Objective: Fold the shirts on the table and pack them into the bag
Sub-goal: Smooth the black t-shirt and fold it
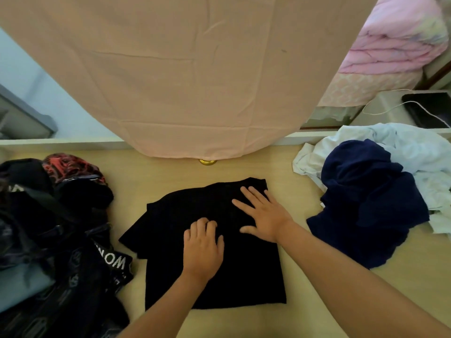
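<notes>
A black shirt (170, 223) lies partly folded in the middle of the light wooden table (317, 301). My right hand (262, 214) presses flat on its upper right part, fingers spread. My left hand (203, 247) rests on the shirt's middle with its fingertips curled into the cloth. A dark patterned bag (73, 272) with white lettering sits open at the left edge, with a red and black garment (70, 167) and dark clothes at its far side. At the right lie a crumpled navy shirt (366, 203) and a white shirt (415, 152).
A peach cloth (183, 69) hangs down over the table's far edge, with a gold knob (208, 162) under its hem. Pink folded bedding (395, 45) lies beyond at the upper right. A dark tablet (429, 108) with a white cable sits behind the white shirt.
</notes>
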Tool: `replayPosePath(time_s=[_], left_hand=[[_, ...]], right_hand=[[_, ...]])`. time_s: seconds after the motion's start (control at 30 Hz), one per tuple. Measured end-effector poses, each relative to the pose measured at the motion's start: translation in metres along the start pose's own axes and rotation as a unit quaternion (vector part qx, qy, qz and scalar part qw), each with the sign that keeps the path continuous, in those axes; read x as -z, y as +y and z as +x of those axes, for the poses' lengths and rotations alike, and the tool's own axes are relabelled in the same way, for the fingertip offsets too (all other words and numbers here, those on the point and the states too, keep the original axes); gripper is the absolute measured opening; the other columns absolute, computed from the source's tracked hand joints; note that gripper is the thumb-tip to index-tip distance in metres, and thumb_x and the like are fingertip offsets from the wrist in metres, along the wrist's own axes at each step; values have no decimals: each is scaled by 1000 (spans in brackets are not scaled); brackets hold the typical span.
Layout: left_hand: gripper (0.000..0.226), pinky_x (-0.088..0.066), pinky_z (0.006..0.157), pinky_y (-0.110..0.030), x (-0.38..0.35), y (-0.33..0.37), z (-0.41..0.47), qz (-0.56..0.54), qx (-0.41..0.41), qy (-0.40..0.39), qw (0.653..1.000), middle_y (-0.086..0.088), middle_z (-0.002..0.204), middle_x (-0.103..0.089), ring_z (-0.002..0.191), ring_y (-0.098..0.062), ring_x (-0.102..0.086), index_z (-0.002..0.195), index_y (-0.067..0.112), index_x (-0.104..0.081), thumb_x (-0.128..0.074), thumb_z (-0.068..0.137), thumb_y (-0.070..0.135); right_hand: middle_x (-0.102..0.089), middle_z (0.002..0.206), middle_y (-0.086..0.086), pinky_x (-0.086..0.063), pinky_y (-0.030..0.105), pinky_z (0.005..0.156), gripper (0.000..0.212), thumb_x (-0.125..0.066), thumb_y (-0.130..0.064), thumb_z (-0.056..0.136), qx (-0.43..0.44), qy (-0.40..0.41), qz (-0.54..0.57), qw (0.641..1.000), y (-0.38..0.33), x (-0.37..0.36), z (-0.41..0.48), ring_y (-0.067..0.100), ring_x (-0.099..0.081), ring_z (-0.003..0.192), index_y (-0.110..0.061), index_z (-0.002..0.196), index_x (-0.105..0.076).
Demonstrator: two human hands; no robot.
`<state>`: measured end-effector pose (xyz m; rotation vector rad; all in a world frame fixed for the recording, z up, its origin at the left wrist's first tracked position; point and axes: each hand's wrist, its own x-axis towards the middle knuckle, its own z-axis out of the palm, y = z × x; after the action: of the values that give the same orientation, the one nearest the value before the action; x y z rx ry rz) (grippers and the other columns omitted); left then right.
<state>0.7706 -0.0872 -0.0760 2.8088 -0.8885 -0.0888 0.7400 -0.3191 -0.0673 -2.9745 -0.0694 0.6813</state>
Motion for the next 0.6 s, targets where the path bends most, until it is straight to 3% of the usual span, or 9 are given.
replayPosePath(time_s=[0.1, 0.17, 0.27, 0.37, 0.47, 0.53, 0.6], left_hand=[[33, -42, 92, -40, -2, -5, -17, 8, 1, 0, 1000, -3, 116, -56, 105, -24, -53, 113, 19, -61, -53, 90, 41], [40, -39, 100, -45, -3, -8, -18, 23, 19, -17, 999, -5, 124, -57, 114, -27, -52, 120, 19, -61, -49, 91, 44], [51, -29, 111, -54, 1, -10, -14, 5, 60, -45, 997, -4, 142, -50, 136, -30, -40, 133, 25, -56, -34, 95, 50], [62, -24, 116, -50, 11, -15, -10, -58, 73, -67, 993, 3, 147, -47, 143, -22, -31, 133, 30, -56, -17, 95, 57], [74, -24, 117, -48, 25, -28, -13, -24, 13, -104, 994, 5, 145, -43, 139, -21, -33, 142, 33, -47, -29, 84, 76], [85, -16, 119, -47, 29, -37, -20, 16, -45, -157, 986, 3, 149, -35, 140, -22, -28, 149, 35, -34, -39, 77, 80], [88, -12, 119, -45, 31, -48, -29, 7, -73, -194, 978, 2, 152, -27, 142, -22, -21, 151, 38, -26, -48, 76, 78]], right_hand=[[26, 161, 6, -5, 53, 122, 80, -12, -77, 89, -89, -5, 6, 996, -7, 0, -7, 26, 18, 151, -39, 154, 17], [9, 165, 16, -16, 53, 118, 82, -17, -75, 92, -150, -3, -6, 989, -14, 1, -15, 35, 1, 152, -33, 157, 12], [-36, 143, 22, -36, 47, 99, 86, -25, -77, 89, -200, 15, -45, 979, -23, 5, -33, 39, -41, 122, -24, 156, -18], [-52, 121, 12, -39, 44, 89, 74, -31, -75, 88, -178, 16, -35, 983, -32, 7, -50, 31, -54, 101, -25, 143, -35], [-53, 127, 9, -37, 45, 92, 62, -39, -70, 88, -123, 18, -21, 992, -42, 4, -61, 31, -51, 116, -26, 132, -46], [-32, 150, 12, -34, 53, 102, 57, -52, -64, 85, -86, 18, 8, 996, -50, 0, -68, 33, -30, 140, -26, 127, -48], [-19, 156, 8, -38, 52, 103, 60, -58, -61, 82, -88, -11, 59, 994, -62, -4, -75, 30, -21, 144, -26, 128, -43]])
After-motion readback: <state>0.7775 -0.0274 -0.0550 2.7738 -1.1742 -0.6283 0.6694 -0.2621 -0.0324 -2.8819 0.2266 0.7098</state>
